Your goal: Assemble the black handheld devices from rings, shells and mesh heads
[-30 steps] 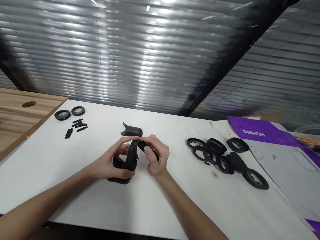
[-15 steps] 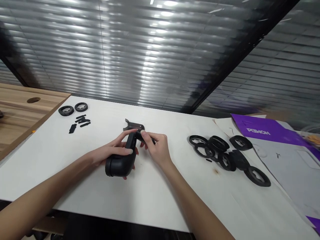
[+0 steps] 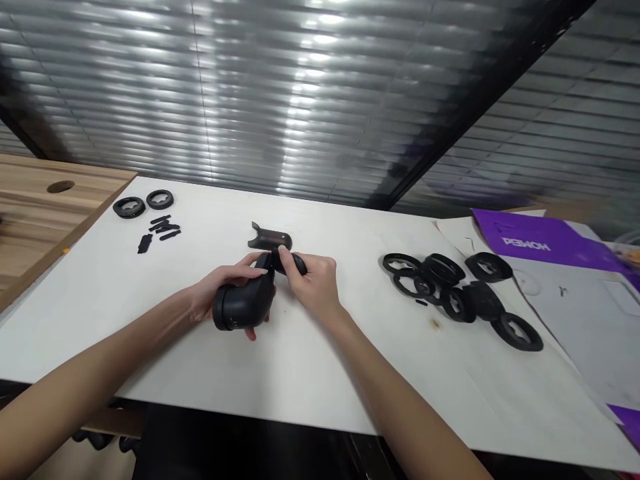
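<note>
1. The left hand [image 3: 223, 288] is wrapped around a matte black rounded plastic housing [image 3: 243, 305], at the centre of the frame above a white tabletop [image 3: 310, 380]
2. The right hand [image 3: 314, 283] pinches a slim curved black plastic piece [image 3: 295, 263] against the housing's upper end
3. A curved black plastic shell [image 3: 271, 238] lies apart, just beyond the hands
4. Still loose: two black rubber rings [image 3: 129, 207] and small black plastic strips [image 3: 163, 227] at upper left, and a heap of larger black rubber rings [image 3: 440, 283] at right

- I judged this an office-style assembly room
- I saw a glass partition [image 3: 280, 100] with blinds
- I saw black rings [image 3: 501, 331] spread over a white table [image 3: 300, 393]
</note>
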Motion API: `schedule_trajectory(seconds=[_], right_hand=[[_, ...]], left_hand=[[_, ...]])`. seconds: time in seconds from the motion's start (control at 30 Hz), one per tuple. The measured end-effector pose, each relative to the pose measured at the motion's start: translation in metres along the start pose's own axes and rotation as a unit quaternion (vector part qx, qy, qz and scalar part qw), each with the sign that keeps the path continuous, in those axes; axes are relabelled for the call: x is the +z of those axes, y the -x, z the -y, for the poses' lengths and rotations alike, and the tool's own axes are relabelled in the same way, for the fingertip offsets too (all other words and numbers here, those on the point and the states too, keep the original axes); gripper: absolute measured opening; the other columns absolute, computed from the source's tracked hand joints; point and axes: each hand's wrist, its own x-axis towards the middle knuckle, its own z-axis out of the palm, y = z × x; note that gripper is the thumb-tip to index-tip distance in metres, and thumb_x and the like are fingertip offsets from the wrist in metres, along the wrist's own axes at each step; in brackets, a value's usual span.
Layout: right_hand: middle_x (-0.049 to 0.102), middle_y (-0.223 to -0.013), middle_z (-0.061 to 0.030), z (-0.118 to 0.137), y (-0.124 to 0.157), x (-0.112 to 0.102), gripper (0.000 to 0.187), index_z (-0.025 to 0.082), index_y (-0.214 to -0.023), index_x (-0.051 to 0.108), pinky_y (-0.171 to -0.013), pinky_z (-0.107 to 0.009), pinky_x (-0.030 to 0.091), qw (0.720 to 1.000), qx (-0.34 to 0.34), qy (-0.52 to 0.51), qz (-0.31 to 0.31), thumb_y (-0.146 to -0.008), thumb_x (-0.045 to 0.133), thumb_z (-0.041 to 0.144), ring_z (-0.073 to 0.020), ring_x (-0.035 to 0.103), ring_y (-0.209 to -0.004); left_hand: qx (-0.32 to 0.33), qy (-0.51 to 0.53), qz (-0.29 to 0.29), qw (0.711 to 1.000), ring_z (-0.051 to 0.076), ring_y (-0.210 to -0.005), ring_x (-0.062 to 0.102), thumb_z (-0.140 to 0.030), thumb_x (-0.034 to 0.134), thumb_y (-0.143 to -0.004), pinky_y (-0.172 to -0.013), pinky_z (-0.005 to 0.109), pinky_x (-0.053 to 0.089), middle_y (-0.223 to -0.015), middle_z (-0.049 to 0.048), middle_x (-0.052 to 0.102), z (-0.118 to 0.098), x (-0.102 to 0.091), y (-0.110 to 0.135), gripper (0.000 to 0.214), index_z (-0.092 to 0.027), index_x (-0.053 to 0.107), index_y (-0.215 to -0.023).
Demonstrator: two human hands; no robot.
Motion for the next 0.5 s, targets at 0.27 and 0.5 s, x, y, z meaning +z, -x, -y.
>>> schedule_trajectory(seconds=[0.27, 0.5], right_hand=[[0.025, -0.047, 0.0048, -0.004, 0.000, 0.006, 0.059, 0.023, -0.053, 0.027, -0.049, -0.030, 0.020, 0.998, -0.026, 0.048, -0.023, -0.102, 0.054, 0.042, -0.0100, 0.023, -0.047], [0.034, -0.045, 0.0045, 0.000, 0.008, 0.012, 0.055, 0.023, -0.056, 0.035, -0.050, -0.030, 0.024, 0.993, -0.053, 0.091, -0.059, -0.104, 0.054, 0.040, -0.0110, 0.029, -0.045]], left_hand=[[0.017, 0.055, -0.018, 0.998, 0.032, -0.073, 0.077, -0.031, 0.070, -0.088, -0.046, 0.037, 0.062, -0.092, 0.0113, 0.073, -0.001, 0.003, -0.004, 0.064, -0.018, 0.042, -0.145], [0.027, 0.048, -0.016, 0.998, 0.033, -0.075, 0.078, -0.034, 0.071, -0.090, -0.050, 0.040, 0.064, -0.088, 0.0081, 0.073, 0.005, 0.009, -0.005, 0.068, -0.022, 0.039, -0.149]])
